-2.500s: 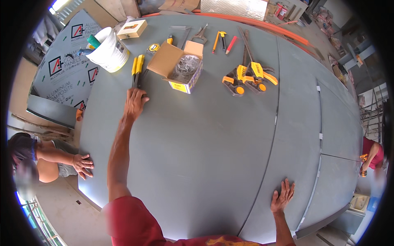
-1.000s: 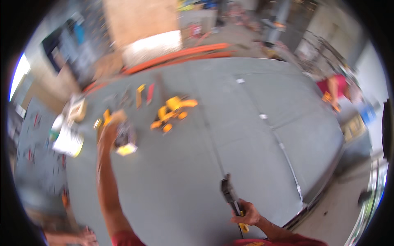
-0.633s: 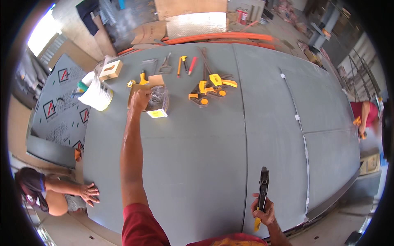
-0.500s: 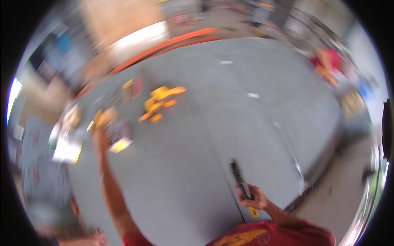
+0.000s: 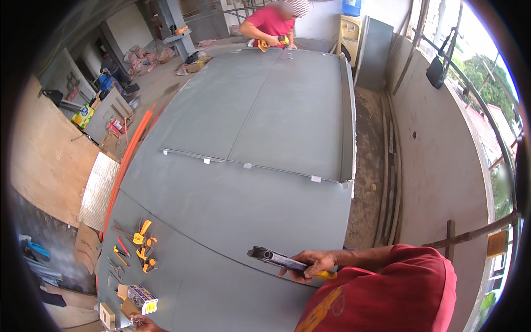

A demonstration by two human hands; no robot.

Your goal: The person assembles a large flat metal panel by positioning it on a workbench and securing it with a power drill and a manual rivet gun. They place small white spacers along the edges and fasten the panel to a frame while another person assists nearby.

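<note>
In my right hand [image 5: 312, 264] is a long hand tool [image 5: 282, 260] with a grey metal body and a yellow grip. It looks like a hand riveter, and my fingers wrap round it above the grey sheet-metal panels [image 5: 232, 221]. At the lower left edge of the picture my left hand [image 5: 145, 324] shows only in part. Its fingers are closed on small shiny metal pieces [image 5: 135, 320], too small to name surely. Right beside it stands an opened small cardboard box [image 5: 142, 299] with a yellow label and metal bits inside.
Yellow-and-black clamps [image 5: 144, 246], a red marker-like stick [image 5: 123, 247] and a yellow-handled tool [image 5: 120, 256] lie at the left. Far off, a person in red [image 5: 271, 27] holds a yellow drill [image 5: 283, 40]. A raised sheet-metal edge [image 5: 347, 122] runs along the right.
The view has swung toward the far end of the panels and sharpened. My left hand now sits at the lower left edge, still beside the box; the tool stays in my right hand.
</note>
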